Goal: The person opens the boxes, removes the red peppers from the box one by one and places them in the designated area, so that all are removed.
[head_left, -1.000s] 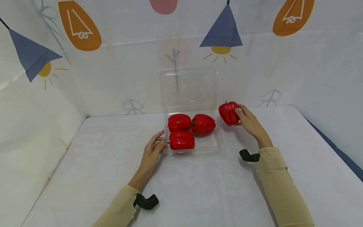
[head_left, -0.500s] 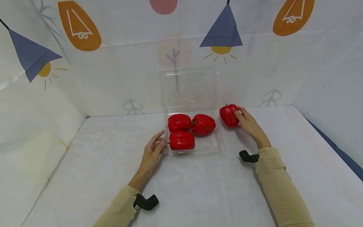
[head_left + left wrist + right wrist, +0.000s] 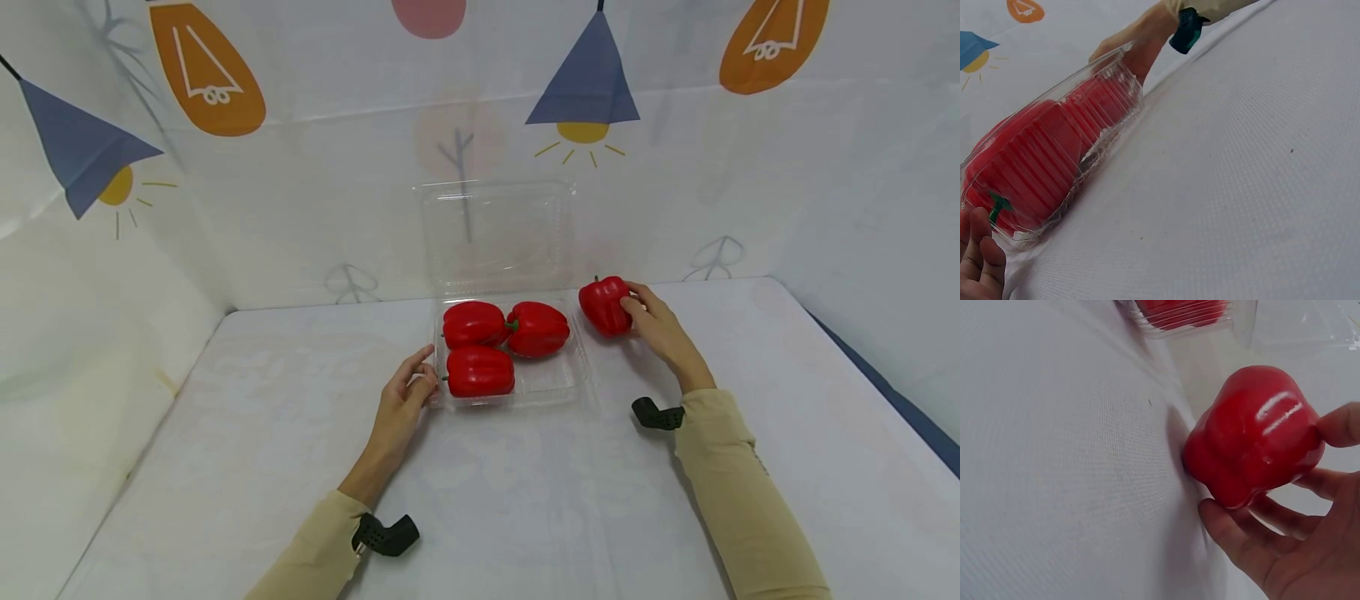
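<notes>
A red bell pepper (image 3: 604,306) is held in my right hand (image 3: 663,333), thumb on one side and fingers beneath it. It sits just right of the clear plastic clamshell box (image 3: 551,383), very low over the table or touching it; I cannot tell which. Inside the box lie three more red bell peppers: one at back left (image 3: 474,323), one at back right (image 3: 538,330) and one at front left (image 3: 481,372). The box's front right part holds no pepper. My left hand (image 3: 401,408) rests its fingertips against the box's left side, near the green stem (image 3: 997,206).
The transparent lid (image 3: 498,237) stands raised at the back, near the patterned cloth wall (image 3: 300,192). A white cloth covers the table (image 3: 510,492). Each wrist wears a black camera mount, such as the left one (image 3: 390,535).
My right hand has lowered the bell pepper slightly beside the box within the first half second, then stayed nearly still. The left hand and the box hold their places.
</notes>
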A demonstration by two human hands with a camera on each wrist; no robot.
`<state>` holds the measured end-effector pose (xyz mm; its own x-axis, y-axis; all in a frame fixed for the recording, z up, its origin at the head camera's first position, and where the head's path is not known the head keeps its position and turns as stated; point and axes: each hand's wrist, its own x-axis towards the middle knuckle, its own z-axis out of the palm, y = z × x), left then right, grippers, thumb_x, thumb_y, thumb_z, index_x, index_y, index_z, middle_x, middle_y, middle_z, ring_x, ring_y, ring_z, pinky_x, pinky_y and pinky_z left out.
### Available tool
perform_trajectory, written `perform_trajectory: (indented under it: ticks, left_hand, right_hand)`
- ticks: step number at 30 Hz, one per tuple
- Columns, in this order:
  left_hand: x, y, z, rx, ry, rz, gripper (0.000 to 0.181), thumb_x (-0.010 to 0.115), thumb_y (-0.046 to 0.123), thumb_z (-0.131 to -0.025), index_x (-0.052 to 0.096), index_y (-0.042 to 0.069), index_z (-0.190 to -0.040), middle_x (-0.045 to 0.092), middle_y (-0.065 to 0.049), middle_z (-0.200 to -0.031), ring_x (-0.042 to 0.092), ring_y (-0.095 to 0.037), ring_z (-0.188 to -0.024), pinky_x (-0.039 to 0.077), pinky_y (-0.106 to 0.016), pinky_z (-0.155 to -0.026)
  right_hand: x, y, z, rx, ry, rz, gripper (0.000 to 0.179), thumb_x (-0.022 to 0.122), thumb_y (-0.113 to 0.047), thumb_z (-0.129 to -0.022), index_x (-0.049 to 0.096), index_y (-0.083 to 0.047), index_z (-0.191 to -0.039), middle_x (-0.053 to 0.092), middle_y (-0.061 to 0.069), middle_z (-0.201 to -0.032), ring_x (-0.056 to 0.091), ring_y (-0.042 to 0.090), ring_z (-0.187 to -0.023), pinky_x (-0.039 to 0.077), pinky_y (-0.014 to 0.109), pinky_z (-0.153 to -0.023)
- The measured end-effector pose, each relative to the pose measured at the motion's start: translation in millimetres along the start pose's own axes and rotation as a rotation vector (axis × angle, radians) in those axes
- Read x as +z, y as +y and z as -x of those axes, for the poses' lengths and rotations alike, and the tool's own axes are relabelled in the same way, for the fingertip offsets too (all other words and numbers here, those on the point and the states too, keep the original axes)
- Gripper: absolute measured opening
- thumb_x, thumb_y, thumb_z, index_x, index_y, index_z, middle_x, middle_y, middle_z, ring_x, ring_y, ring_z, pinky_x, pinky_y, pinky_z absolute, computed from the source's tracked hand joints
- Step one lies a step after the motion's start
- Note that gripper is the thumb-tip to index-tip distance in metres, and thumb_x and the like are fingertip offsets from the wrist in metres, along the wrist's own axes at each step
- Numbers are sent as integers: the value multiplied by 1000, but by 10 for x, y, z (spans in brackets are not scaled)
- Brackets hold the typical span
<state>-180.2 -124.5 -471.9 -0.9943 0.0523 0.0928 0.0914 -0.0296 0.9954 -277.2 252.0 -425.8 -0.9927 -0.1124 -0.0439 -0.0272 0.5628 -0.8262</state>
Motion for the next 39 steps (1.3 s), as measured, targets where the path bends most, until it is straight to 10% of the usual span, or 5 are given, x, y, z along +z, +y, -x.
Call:
perform_trajectory:
  ticks: [39]
  left_hand:
    - [-5, 2, 15, 6, -2, 8, 42, 50, 9, -96, 45, 11, -138, 47, -2, -98, 50, -6, -81, 45, -15, -71]
  right_hand:
    - [10, 256, -36, 98, 15, -158, 66, 36, -44, -98, 22, -5, -149, 36, 20, -146, 37, 33, -128, 32, 49, -109]
